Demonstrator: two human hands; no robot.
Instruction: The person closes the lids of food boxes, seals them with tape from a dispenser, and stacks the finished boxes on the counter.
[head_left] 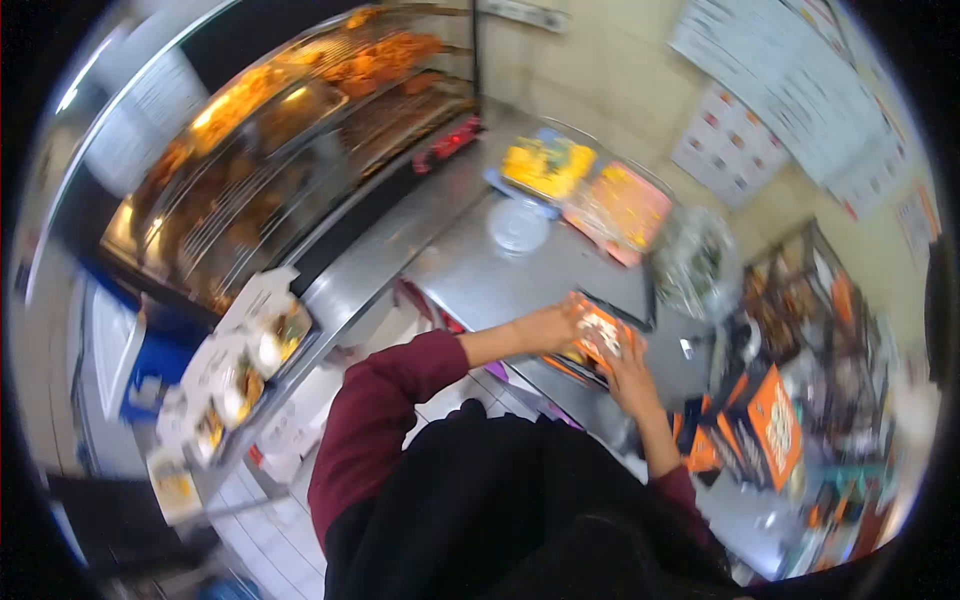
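Observation:
An orange and black food box (606, 332) with white lettering is between my hands, over the front edge of the steel counter. My left hand (562, 325) grips its left side. On its right side my right hand (629, 376) is closed around the edge, with fingers on the printed top. Some yellowish food (574, 356) shows at the box's near side. Just behind the box lies a dark tray (640, 312), partly covered by it. Motion blur hides the exact finger positions.
A lit glass food warmer (300, 150) stands at the left. Several open white boxes (235, 375) with food line its ledge. Behind my hands are a yellow food tray (548, 168), a pink-lined tray (620, 208), a clear lid (519, 227) and a plastic bag (694, 262). Orange-black boxes (757, 425) stack at right.

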